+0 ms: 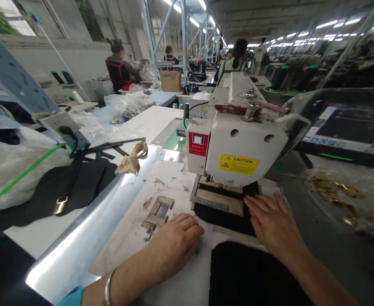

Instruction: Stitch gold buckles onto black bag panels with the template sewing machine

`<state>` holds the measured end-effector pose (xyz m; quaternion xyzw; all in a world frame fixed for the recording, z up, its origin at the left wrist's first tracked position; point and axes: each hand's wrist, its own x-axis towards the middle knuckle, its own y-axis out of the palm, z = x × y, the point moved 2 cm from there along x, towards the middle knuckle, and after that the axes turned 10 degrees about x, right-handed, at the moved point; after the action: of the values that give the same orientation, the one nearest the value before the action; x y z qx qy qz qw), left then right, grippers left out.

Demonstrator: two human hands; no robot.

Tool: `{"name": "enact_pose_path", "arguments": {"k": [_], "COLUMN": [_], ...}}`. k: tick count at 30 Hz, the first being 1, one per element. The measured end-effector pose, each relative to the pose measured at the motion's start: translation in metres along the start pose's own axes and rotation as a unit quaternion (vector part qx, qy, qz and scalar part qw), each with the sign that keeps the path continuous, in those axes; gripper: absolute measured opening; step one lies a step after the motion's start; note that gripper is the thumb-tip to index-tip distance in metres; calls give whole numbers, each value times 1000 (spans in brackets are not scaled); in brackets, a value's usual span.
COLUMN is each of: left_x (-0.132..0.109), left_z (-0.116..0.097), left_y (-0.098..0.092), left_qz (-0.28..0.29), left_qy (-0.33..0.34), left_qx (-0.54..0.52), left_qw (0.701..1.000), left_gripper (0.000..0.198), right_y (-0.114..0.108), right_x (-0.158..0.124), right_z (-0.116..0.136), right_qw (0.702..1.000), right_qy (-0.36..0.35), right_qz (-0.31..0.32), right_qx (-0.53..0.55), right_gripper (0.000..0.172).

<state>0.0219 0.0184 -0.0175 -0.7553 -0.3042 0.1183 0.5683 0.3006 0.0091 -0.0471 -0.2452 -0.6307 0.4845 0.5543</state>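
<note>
Black panel: a flat, matte black panel with rounded corners (220,216) is placed partly beneath a thin grey metal clamp frame (211,203), under the head of a white sewing machine (244,140).
Right hand: the right hand (271,221) is laid palm down at the panel's right side, its fingers extended and nothing visibly grasped.
Left hand: the left hand (179,236) is held low over a white sheet (126,238), just beside a beige piece with a rectangular window (155,220); its fingers are loosely bent, and whether anything is gripped cannot be told.
Handling: the panel is judged light and thin, bendable yet firm enough to be slid flat; slipping seems unlikely on so dull a surface, though creasing is possible.
Hold: the free right and near edges are best taken, clear of the frame and needle area.
Nearby: a second black panel (250,272) is seen nearer the wearer.
</note>
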Motion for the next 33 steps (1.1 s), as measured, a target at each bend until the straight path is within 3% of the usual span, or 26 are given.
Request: {"name": "enact_pose_path", "arguments": {"k": [3,6,8,10,12,15,22,33], "left_x": [-5,9,34,65,90,105,101,102], "left_z": [15,38,50,58,64,68,69,73], "left_y": [-21,-70,-107,-133,-146,-146,-141,-140], "left_qz": [-78,-248,-315,-278,-251,-244,-240,-208], "left_qy": [-77,-177,-133,-42,17,29,10,12], "left_qx": [-21,-26,-28,-51,-65,-109,-181,-197], "left_qw": [994,952,939,958,966,963,954,958], "left_gripper": [17,22,46,48,42,39,39,46], "right_y": [8,20,28,33,36,39,40,39], "right_x": [2,1,2,4,7,11,11,19], "right_z": [5,5,6,7,8,7,2,4], "right_qw": [1000,999,998,997,998,998,997,997], "right_qy": [-3,-29,-41,-37,-30,-24,-14,9], "right_qz": [-3,-3,4,8,7,12,25,23], "right_qx": [9,30,50,61,63,65,71,70], "right_gripper": [41,45,47,48,48,48,49,46]}}
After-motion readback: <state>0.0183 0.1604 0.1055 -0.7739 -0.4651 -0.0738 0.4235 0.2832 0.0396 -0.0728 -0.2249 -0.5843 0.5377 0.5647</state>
